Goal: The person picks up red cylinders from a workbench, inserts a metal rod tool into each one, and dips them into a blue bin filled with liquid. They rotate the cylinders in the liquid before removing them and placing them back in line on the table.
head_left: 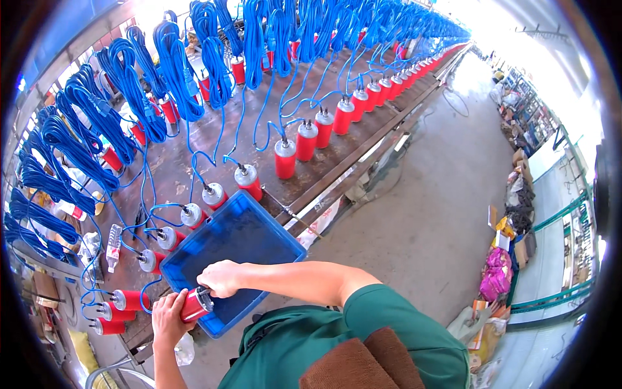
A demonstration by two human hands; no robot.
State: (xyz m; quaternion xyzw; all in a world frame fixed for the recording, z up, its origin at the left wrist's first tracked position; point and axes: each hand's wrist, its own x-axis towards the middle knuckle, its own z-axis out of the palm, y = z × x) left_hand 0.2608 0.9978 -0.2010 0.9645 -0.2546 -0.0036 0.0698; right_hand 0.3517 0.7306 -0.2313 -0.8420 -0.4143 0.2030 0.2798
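My left hand [170, 319] is wrapped around a red cylinder [192, 307] with a dark metallic end, tilted over the near left edge of a blue plastic tray [285, 241]. Beside that end, my right hand [221, 277] is closed, its fingers curled down near the cylinder. Whatever those fingers grip is hidden. Thin water seems to cover the tray's bottom, though I cannot be sure. To the left, several red cylinders with grey caps [153, 261] lie or lean, joined to blue cables.
A long brown table [214, 139] carries a row of upright red cylinders [285, 159] running far right. Coiled blue cables [175, 71] hang along its far side. A clear bottle [113, 247] lies at the left. Bags, including a pink one [495, 273], line the right wall.
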